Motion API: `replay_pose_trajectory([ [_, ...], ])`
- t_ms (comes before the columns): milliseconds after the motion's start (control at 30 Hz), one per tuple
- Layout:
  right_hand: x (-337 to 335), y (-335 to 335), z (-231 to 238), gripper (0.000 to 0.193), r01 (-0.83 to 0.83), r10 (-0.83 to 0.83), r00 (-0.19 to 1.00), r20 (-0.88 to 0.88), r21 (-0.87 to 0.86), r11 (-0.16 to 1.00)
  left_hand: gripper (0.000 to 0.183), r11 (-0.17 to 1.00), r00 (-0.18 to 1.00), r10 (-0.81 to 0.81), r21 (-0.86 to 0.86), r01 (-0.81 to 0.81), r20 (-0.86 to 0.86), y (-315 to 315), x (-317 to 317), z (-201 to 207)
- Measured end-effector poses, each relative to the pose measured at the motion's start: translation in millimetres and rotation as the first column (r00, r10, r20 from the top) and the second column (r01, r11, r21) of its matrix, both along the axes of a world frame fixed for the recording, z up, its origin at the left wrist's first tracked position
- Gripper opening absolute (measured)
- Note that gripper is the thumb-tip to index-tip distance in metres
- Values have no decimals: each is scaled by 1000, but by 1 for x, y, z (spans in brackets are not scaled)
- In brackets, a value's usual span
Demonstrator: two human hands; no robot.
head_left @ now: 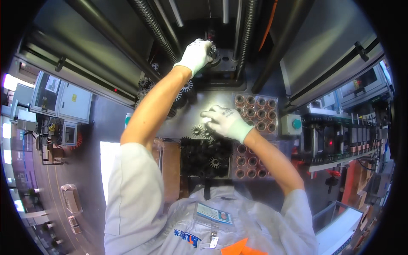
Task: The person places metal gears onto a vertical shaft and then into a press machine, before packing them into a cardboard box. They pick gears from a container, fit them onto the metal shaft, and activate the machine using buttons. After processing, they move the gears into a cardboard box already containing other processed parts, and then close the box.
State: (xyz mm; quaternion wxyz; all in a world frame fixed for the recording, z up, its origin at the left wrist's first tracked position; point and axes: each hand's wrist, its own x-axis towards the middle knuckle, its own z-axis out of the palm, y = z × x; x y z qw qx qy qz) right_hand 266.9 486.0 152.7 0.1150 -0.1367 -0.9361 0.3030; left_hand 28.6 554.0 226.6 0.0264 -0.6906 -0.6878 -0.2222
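Your left hand (pixel 194 57) is reaching toward the bench's (pixel 173 128) far edge; I cannot tell its grip. Your right hand (pixel 225 121) is hovering, spread, by front-edge toothed discs (pixel 197 130).

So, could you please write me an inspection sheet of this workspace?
Surface: grey metal worktop, partly covered by parts.
Job's things: loose toothed rings near the right hand; copper-coloured rings in rows in a clear tray.
Clutter: more toothed parts heaped at the left, beside the left forearm.
Left hand: gloved, at a metal fixture in the machine; its grip is unclear.
Right hand: gloved, fingers spread over the worktop; nothing seen held.
Cables: one orange cable or hose, upper right.
Surroundings: green button on a box at right; white cabinet at left.
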Motion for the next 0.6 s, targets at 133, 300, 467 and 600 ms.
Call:
replay_pose_trajectory([
  [133,-26,-7,-17,46,-242,197,957,213,212,947,35,994,976,101,-7,-105,-193,-25,2,9],
  [300,-31,-8,-40,47,-343,303,914,271,117,932,30,966,971,235,-116,-230,33,-171,8,37],
  [467,-34,-9,-49,45,-291,286,957,52,163,943,44,509,811,585,-784,-354,14,-378,-26,-58],
  [600,-34,-13,-20,50,-250,243,965,100,65,966,85,479,790,595,-854,-204,145,-432,5,-154],
])
